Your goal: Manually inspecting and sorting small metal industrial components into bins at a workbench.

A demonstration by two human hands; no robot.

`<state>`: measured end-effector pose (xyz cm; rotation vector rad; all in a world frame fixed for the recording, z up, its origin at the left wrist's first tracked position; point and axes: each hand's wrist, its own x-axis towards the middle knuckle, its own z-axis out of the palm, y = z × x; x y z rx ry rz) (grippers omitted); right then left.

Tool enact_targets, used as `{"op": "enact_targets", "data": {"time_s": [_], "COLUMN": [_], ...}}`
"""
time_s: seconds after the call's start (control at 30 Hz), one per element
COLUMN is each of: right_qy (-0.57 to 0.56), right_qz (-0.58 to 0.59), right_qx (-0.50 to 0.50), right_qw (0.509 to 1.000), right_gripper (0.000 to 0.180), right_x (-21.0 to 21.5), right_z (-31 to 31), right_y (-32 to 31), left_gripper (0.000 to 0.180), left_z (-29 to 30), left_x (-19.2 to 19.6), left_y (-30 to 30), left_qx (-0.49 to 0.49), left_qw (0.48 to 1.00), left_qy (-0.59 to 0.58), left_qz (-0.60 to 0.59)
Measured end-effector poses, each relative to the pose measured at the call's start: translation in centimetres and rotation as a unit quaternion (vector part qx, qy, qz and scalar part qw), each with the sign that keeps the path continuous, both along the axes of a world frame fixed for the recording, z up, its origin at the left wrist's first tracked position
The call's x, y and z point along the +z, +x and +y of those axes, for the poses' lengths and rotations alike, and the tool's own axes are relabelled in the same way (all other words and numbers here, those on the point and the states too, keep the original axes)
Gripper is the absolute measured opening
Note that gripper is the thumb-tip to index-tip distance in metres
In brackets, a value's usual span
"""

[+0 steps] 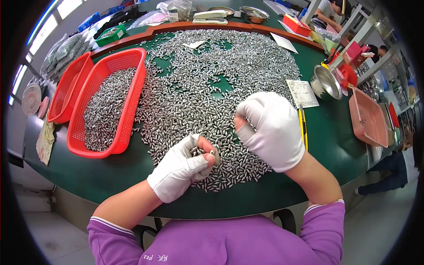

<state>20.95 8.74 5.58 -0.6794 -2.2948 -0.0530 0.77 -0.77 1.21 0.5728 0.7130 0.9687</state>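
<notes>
A wide heap of small, spindle-shaped shiny metal parts covers the middle of the green table. At the near edge of the heap, my left hand, in a white glove with bare fingertips, pinches one small metal part between thumb and finger. My right hand, also in a white glove, hovers over the right side of the heap with its fingers curled closed. Whatever lies inside those fingers is hidden from view.
Left of the heap stands a red basket with more metal parts, a second red basket beside it. To the right lie a written paper, a yellow pen-like tool, a metal bowl and a pink tray. A wooden rim borders the far side.
</notes>
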Motion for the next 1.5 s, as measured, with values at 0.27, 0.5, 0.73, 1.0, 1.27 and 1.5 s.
{"op": "enact_targets", "data": {"time_s": [0.27, 0.5, 0.73, 1.0, 1.27, 1.5], "right_qy": [-0.214, -0.107, -0.017, -0.17, -0.139, -0.231], "right_qz": [0.031, -0.016, -0.086, -0.204, -0.227, -0.245], "right_qx": [0.199, 0.092, -0.064, -0.015, -0.007, 0.034], "right_qw": [0.956, 0.99, 0.994, 0.964, 0.964, 0.941], "right_gripper": [0.016, 0.015, 0.014, 0.015, 0.007, 0.01], "right_x": [-0.4, -0.9, -0.6, -2.9, -2.8, -1.9], "right_z": [-1.1, -1.3, 0.5, 1.0, 1.0, -0.5], "right_y": [-0.8, -0.9, 0.3, 0.8, 0.6, 0.4], "left_gripper": [0.022, 0.018, 0.018, 0.018, 0.019, 0.019], "left_z": [-0.2, -0.2, 0.1, 0.1, 0.1, 0.2], "left_x": [0.0, 0.0, 0.0, -0.2, 0.0, -0.5], "left_y": [0.0, 0.3, 0.2, 0.3, 0.2, 0.0], "left_qx": [0.007, 0.009, 0.001, 0.008, -0.005, 0.0], "left_qw": [1.0, 0.999, 0.999, 1.0, 0.999, 0.999], "left_qy": [-0.021, -0.041, -0.036, -0.019, -0.01, -0.022], "left_qz": [-0.001, -0.002, -0.02, -0.023, -0.037, -0.05]}}
